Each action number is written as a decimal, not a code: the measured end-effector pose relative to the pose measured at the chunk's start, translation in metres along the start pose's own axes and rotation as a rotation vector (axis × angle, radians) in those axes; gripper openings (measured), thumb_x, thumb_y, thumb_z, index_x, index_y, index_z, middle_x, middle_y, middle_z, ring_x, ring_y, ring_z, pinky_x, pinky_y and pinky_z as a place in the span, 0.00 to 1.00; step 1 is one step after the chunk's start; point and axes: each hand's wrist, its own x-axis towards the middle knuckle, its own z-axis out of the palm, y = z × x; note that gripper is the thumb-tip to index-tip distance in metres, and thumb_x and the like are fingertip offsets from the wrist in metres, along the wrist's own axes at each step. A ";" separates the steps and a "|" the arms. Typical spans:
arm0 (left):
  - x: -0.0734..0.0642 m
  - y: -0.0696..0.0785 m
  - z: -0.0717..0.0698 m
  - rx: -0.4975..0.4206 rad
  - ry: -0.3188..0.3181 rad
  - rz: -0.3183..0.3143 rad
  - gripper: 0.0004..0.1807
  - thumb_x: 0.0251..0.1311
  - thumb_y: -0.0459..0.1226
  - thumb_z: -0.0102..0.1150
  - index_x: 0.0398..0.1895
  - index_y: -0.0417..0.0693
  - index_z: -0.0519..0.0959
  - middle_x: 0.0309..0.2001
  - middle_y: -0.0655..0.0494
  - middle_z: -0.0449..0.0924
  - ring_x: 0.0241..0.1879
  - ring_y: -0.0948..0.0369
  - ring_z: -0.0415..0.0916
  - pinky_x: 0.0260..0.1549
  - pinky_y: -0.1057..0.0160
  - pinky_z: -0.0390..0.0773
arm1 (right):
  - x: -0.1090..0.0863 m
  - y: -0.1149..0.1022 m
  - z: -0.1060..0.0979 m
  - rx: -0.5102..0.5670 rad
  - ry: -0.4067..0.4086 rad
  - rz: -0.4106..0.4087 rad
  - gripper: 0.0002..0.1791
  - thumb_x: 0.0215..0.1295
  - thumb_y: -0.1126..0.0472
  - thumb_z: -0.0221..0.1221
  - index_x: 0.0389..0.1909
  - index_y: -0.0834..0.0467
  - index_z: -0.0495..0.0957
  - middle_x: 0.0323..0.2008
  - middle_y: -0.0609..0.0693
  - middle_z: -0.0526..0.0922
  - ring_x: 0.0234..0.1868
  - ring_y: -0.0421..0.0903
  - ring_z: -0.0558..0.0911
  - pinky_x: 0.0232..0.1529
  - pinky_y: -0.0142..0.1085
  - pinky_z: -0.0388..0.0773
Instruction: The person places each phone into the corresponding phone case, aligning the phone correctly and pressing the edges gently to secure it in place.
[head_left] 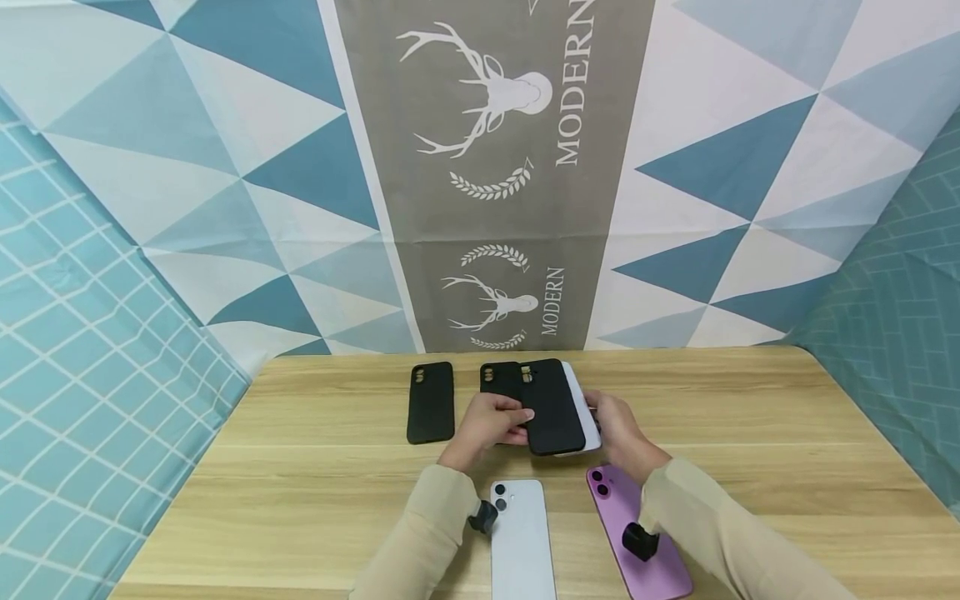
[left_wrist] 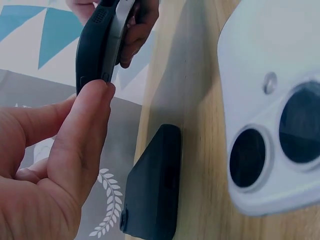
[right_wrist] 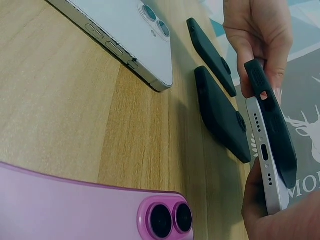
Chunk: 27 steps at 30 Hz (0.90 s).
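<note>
Black case [head_left: 553,408] pinched between thumb and fingers of left hand [head_left: 491,421], gap only as wide as the case edge; right hand [head_left: 618,429] curls round edge of white phone [head_left: 592,435], which overlaps the case from behind and sticks out on the right. Both are raised over wooden table [head_left: 300,500]. Spare case [head_left: 431,404] lies left, second case [head_left: 500,379] partly behind left hand, pale phone [head_left: 521,533] near left wrist, purple phone [head_left: 618,508] below right wrist

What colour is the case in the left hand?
Black; the case shows best in the head view.
</note>
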 end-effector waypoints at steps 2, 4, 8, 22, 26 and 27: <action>-0.001 0.001 0.001 -0.002 0.001 0.005 0.15 0.59 0.28 0.58 0.45 0.24 0.74 0.34 0.40 0.81 0.20 0.65 0.77 0.28 0.63 0.85 | 0.000 0.000 0.000 -0.001 -0.015 0.000 0.27 0.71 0.56 0.39 0.59 0.73 0.63 0.31 0.46 0.78 0.31 0.38 0.77 0.34 0.29 0.77; -0.001 0.001 0.003 -0.003 0.000 0.009 0.15 0.59 0.29 0.58 0.45 0.24 0.75 0.34 0.40 0.81 0.20 0.65 0.77 0.28 0.62 0.85 | -0.001 0.000 0.000 -0.003 -0.032 0.005 0.30 0.72 0.53 0.38 0.61 0.74 0.60 0.35 0.48 0.78 0.32 0.38 0.77 0.35 0.29 0.77; 0.000 0.001 0.005 -0.012 0.000 0.001 0.15 0.59 0.29 0.58 0.46 0.24 0.74 0.34 0.40 0.81 0.20 0.64 0.77 0.28 0.62 0.85 | -0.002 0.000 -0.001 -0.009 -0.055 0.021 0.33 0.72 0.50 0.36 0.64 0.75 0.56 0.40 0.52 0.77 0.33 0.38 0.76 0.37 0.28 0.76; 0.003 -0.001 0.011 -0.028 0.013 -0.022 0.19 0.58 0.30 0.59 0.49 0.24 0.73 0.34 0.40 0.81 0.19 0.64 0.78 0.28 0.62 0.85 | -0.002 -0.003 0.000 0.045 -0.044 0.047 0.35 0.71 0.48 0.39 0.64 0.74 0.56 0.29 0.44 0.76 0.29 0.37 0.76 0.33 0.27 0.76; 0.004 -0.003 0.013 -0.025 0.012 -0.020 0.17 0.58 0.30 0.59 0.48 0.24 0.74 0.33 0.40 0.81 0.20 0.64 0.78 0.28 0.62 0.85 | -0.003 -0.004 -0.001 0.047 -0.038 0.047 0.35 0.71 0.48 0.39 0.65 0.74 0.55 0.31 0.45 0.75 0.30 0.37 0.76 0.33 0.27 0.76; 0.004 -0.002 0.014 -0.027 0.012 -0.021 0.16 0.58 0.30 0.59 0.47 0.24 0.74 0.32 0.41 0.81 0.20 0.64 0.78 0.28 0.62 0.85 | -0.004 -0.004 -0.001 0.049 -0.038 0.049 0.35 0.71 0.48 0.39 0.65 0.74 0.55 0.31 0.46 0.75 0.30 0.37 0.76 0.33 0.27 0.76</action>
